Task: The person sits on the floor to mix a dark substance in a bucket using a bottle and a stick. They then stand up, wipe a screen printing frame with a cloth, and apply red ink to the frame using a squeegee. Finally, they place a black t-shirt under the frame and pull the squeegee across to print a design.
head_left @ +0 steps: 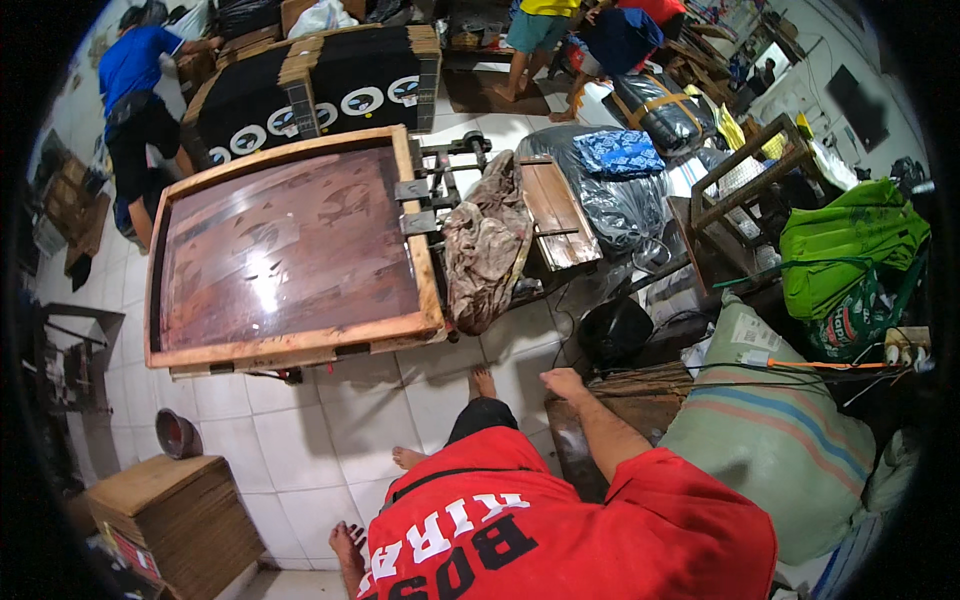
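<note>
My left hand (349, 545) hangs low beside my red shirt, its fingers apart and holding nothing I can see. My right hand (565, 383) is closed, out over the edge of a dark wooden surface (575, 440); whatever it holds, if anything, is hidden. Ahead and to the left lies a large wooden-framed screen (290, 245) with a reddish-brown, shiny mesh. Metal hinge clamps (418, 207) grip its right side. A stained, crumpled cloth (490, 245) hangs beside the clamps, next to a brown slatted wooden board (560, 215). Neither hand touches the screen.
A stack of brown boards (180, 520) stands at lower left with a dark bowl (177, 434) by it. At right are a bulging striped sack (770, 430), a green bag (850, 240) and cables. Black printed panels (320, 95) stand behind; a person in blue (135, 75) works at left.
</note>
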{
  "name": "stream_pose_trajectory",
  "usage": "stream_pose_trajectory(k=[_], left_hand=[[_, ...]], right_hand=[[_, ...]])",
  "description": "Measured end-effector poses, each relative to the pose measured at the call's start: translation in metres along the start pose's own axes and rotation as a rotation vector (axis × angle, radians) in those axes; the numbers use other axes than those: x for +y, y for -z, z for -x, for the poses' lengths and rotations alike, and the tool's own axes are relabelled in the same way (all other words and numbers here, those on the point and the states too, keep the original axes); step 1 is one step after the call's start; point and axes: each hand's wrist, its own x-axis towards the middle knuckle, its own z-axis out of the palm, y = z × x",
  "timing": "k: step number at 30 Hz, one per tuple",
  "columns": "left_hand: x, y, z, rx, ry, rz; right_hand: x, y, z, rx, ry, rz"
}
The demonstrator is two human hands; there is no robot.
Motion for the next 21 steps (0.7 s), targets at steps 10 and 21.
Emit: stream_pose_trajectory(k=[10,21], left_hand=[[0.101,-0.149,0.084,0.017,-0.021,0.020],[0.063,-0.233,0.162,-0.110,-0.267,-0.156]], right_hand=[[0.032,0.087,-0.096,-0.034,-0.125,-0.386],[-0.031,0.084,-0.154,-0.519,0.004,0.049]])
